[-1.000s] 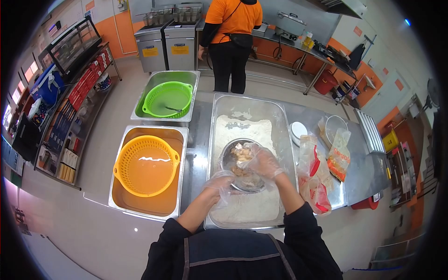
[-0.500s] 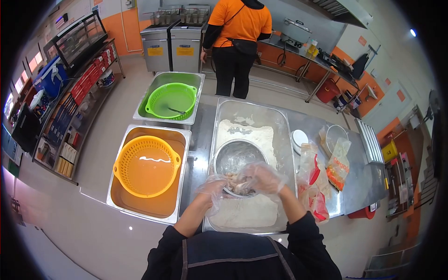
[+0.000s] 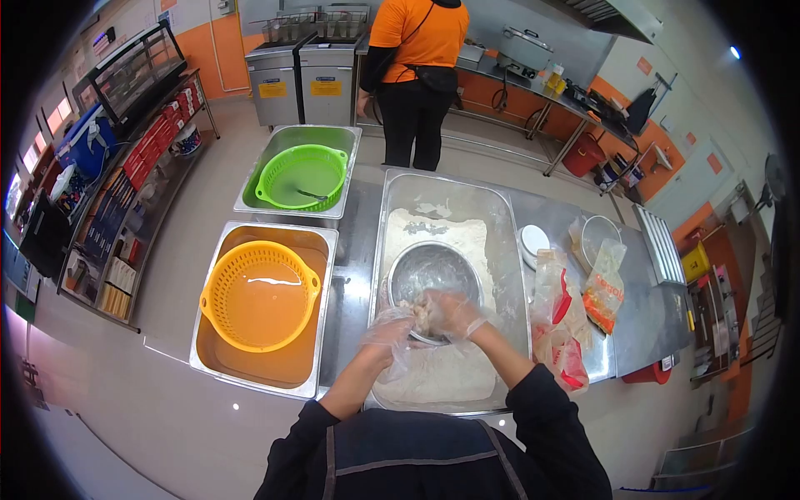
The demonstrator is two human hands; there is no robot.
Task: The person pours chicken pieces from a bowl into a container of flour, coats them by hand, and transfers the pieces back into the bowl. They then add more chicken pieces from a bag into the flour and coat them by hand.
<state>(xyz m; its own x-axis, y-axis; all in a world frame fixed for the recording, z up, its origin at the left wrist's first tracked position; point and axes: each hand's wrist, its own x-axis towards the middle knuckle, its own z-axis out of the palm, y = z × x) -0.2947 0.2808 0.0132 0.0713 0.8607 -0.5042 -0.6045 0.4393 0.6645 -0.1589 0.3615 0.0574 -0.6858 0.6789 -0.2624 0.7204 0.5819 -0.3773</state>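
Note:
A round metal bowl point(image 3: 433, 271) rests on white flour point(image 3: 442, 375) inside a large steel tray point(image 3: 515, 275). My left hand point(image 3: 388, 333), in a loose clear plastic glove, is at the bowl's near left rim, its fingers closed against some pale floured pieces point(image 3: 419, 315). My right hand point(image 3: 452, 314), gloved the same way, reaches over the near part of the bowl with its fingers closed around the same pieces. The gloves and fingers partly hide what is held; it looks like battered or floured food.
To the left, steel pans hold a yellow basket point(image 3: 261, 296) in orange-brown liquid and a green basket point(image 3: 302, 177). Plastic bags point(image 3: 604, 287), a white lid point(image 3: 534, 242) and a clear container point(image 3: 600, 240) lie right. A person in orange point(image 3: 419, 42) stands beyond the table.
My right hand has moved left, closer to my left hand, and the pieces are now lifted between them. The person in orange appears slightly further left.

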